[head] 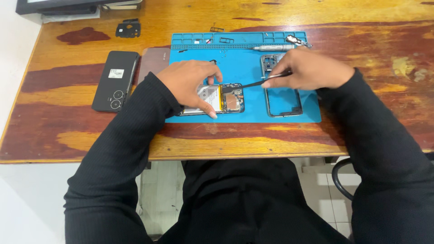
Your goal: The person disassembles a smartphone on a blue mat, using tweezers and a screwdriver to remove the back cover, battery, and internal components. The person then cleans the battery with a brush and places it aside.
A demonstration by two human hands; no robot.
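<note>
Near the left edge of the bench (68, 135) a black phone (115, 80) lies back up, its long axis running from the near side toward the far side. Beyond it, toward the far left corner, sits a small black part (128, 29); what it is cannot be made out. A dull brown panel (153, 63) lies beside the phone, its right side tucked under the blue mat (244, 63).

On the mat's near left part lies the opened phone (217, 99), long axis running left to right, its circuit-board end pointing right. The left hand (192, 81) covers its left half, so that end is hidden; the fingers curl down over the far and near edges, pinning the phone to the mat.

The right hand (312, 70) is closed around black tweezers (248, 85), which slant left and slightly toward the person, tips touching the board end of the opened phone. The grip itself is hidden under the knuckles.

Under that hand lies an empty phone frame (284, 101), its far end partly covered. Along the mat's far edge, small trays hold tiny parts too small to tell, and a silver screwdriver (275, 47) lies left to right.
</note>
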